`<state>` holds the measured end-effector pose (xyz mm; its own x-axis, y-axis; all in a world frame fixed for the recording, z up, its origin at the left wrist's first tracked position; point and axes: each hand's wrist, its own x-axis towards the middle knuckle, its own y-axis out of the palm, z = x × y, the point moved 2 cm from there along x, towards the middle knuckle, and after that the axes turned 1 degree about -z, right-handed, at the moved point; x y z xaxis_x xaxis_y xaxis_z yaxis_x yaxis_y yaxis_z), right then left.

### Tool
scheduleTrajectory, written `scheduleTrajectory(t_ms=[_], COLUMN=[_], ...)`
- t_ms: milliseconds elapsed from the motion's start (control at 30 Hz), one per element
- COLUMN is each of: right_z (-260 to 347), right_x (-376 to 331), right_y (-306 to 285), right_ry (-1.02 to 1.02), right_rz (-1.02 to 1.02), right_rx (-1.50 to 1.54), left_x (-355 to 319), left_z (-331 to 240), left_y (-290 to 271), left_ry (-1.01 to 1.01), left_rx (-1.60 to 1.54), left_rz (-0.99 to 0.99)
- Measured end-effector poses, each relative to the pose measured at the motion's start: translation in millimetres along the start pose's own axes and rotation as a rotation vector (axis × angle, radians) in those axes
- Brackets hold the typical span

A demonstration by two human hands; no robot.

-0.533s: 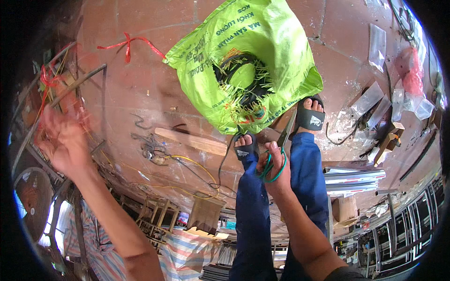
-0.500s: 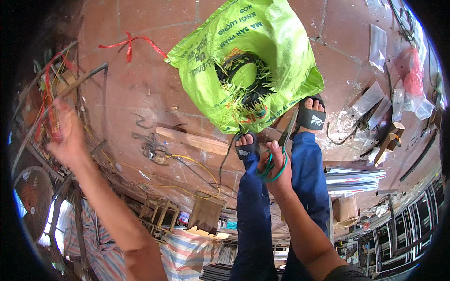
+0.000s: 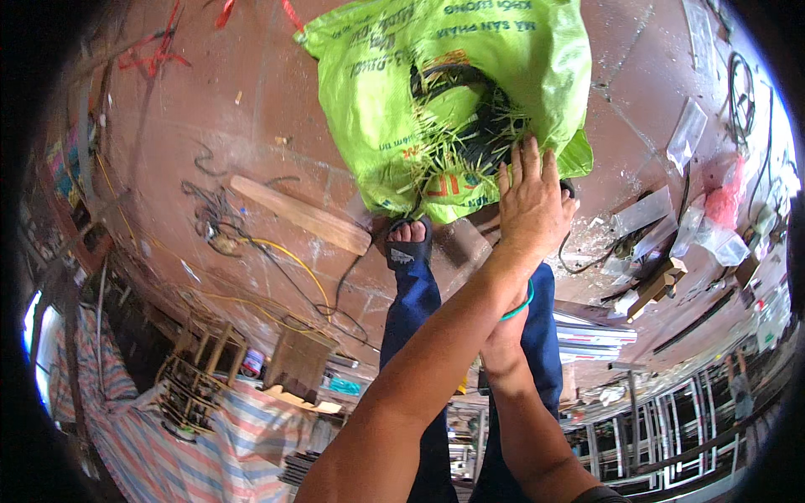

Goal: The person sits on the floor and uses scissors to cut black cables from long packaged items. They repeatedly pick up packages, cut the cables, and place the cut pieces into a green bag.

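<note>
- Left hand (image 3: 532,210) is swinging from far left to the green bag's (image 3: 545,92) lower right edge, fingers extending straight, gripping nothing.
- Bag is lying on the floor (image 3: 251,126) by the feet (image 3: 408,235), frayed strips (image 3: 444,151) fringing a black ring (image 3: 457,81).
- Right hand (image 3: 506,335) is grasping scissors (image 3: 520,312) beneath the left forearm (image 3: 419,373), only a green handle showing.

Green sack (image 3: 360,126): dk printed lines (image 3: 495,25) up top, dk handwritten-type script (image 3: 381,42) upper L, big red ltrs (image 3: 443,185) lower down, partly hidden by frayed strips (image 3: 453,151). L-ft sandal (image 3: 409,253) has wht logo-type mark, too sm. to read; marks on stacked wht strips (image 3: 591,335) illegible too.
</note>
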<state>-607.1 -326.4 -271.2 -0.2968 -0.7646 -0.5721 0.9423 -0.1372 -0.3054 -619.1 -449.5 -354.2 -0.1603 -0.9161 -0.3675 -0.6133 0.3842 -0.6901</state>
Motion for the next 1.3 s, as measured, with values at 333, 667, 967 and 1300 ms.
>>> scheduleTrajectory(t_ms=[333,667,967,1300], right_z=[-21,-14,-11,-41], right_x=[-4,-9,0,-17], right_y=[6,1,-2,-7], right_ry=[0.432,0.473,0.496,0.608], right_rz=[0.047,0.132,0.283,0.33], right_rx=[0.572,0.6,0.662,1.13], left_x=[55,76,138,117], left_z=[5,-4,-62,-34], left_y=[-21,-13,-58,-54], left_ry=[-0.298,0.143,-0.185,0.069], left_rx=[-0.822,-0.151,-0.683,-0.929], left_rz=[0.077,-0.238,-0.912,-0.706])
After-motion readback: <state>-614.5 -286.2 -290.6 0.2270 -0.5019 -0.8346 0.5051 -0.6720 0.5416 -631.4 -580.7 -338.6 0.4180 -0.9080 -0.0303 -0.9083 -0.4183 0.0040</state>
